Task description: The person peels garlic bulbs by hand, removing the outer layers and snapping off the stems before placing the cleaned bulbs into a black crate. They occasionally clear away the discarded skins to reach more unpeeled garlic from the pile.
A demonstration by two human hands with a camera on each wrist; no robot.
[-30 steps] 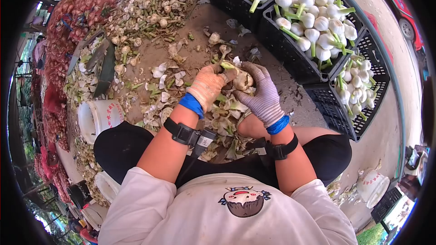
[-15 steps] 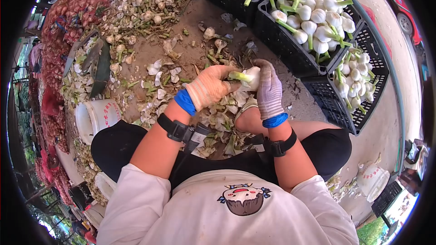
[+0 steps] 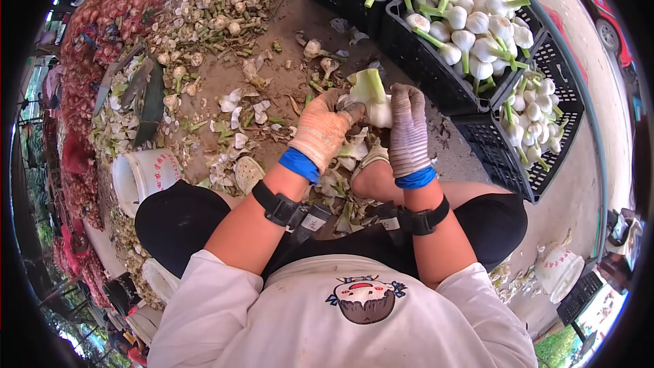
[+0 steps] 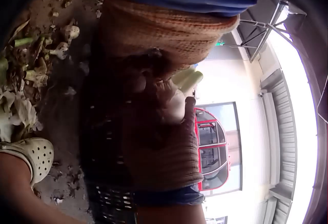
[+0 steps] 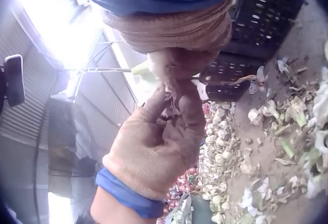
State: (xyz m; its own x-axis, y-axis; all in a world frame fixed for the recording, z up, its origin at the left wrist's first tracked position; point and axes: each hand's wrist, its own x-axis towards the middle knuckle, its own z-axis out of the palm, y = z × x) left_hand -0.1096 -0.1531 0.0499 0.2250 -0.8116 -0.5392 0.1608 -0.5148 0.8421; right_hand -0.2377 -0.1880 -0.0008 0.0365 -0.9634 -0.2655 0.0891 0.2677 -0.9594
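Observation:
A white garlic bulb point(image 3: 379, 112) with a thick cut green stem point(image 3: 366, 86) is between the two gloved hands, its stem pointing up and away from the body. My left hand point(image 3: 323, 128), in an orange-stained knit glove, pinches the bulb's near side with thumb and fingers. From the other side, my right hand point(image 3: 409, 126) grips it, the glove striped pale purple and grimy at the fingertips. In the right wrist view the left fingers point(image 5: 188, 108) meet at the bulb's underside, with papery skin between them. The left wrist view shows the bulb point(image 4: 174, 106) partly hidden in shadow.
Black crates point(image 3: 436, 80) of trimmed garlic stand at the right. Loose untrimmed bulbs point(image 3: 235, 27) and peeled skins point(image 3: 231, 100) litter the ground ahead. Red mesh sacks point(image 3: 88, 75) line the left, near a white bucket point(image 3: 139, 177). Crossed legs and a clog point(image 3: 249, 174) are close below.
Dirty outer skin has come off the bulb, which now looks white. Its stem has swung from pointing left to pointing up. My left hand has shifted slightly around it.

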